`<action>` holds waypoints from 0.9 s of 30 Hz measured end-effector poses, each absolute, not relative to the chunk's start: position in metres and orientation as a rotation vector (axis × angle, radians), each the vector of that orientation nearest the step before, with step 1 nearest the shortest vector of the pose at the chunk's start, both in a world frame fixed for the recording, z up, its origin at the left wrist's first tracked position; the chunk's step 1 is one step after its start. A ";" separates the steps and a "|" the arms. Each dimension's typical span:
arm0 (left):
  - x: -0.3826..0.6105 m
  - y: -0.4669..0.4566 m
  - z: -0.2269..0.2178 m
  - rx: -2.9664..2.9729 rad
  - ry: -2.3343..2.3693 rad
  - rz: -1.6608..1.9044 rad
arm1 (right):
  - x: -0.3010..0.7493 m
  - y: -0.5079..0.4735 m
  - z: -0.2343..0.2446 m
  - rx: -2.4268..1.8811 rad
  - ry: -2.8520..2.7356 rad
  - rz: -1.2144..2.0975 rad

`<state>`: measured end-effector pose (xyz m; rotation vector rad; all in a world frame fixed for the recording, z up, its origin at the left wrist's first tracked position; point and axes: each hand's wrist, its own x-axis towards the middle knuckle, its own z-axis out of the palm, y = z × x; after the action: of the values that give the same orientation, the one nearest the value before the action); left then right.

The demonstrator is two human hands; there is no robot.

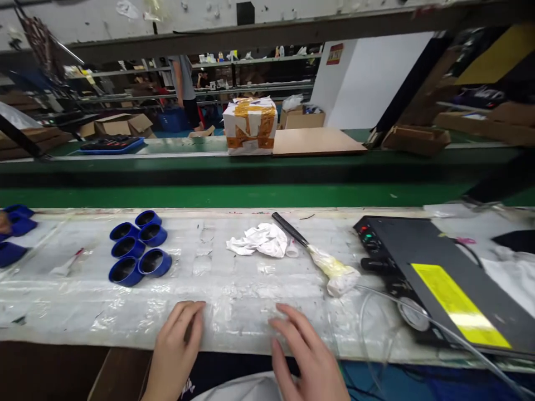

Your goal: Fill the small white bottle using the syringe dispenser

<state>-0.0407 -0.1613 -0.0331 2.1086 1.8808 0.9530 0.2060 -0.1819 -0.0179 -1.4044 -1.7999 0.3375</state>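
My left hand rests at the table's front edge, fingers curved and thumb apart, with nothing in it. Across from it, my right hand hovers over or rests at the same edge, its fingers spread and holding nothing. Several blue round cup-like parts with dark insides stand grouped ahead and left of my left hand. Beyond my right hand lie a crumpled white cloth and a small white roll. Beside them is a black-handled tool whose head is wrapped in whitish-yellow material.
A black control box with a gauge and clear tubing sits at right. A small syringe-like piece lies left. Another person's hand is near more blue parts at the left edge. Behind runs a green conveyor; a taped carton stands beyond.
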 end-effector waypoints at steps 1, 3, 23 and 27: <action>-0.039 -0.158 -0.036 2.140 1.888 0.933 | 0.210 -0.168 -0.009 -1.464 -1.872 0.333; -0.036 -0.151 -0.041 2.240 1.861 0.878 | 0.218 -0.140 0.008 -1.627 -1.933 0.279; -0.038 -0.133 -0.039 1.792 1.608 1.092 | 0.210 -0.085 0.016 -1.729 -1.814 0.483; -0.053 -0.133 -0.003 0.914 1.332 1.392 | 0.134 -0.095 0.028 -1.245 -2.145 0.628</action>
<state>-0.0530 -0.1331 -0.0027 0.9138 1.3317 1.3922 0.1338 -0.0950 0.0279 -1.2453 -2.1450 0.6278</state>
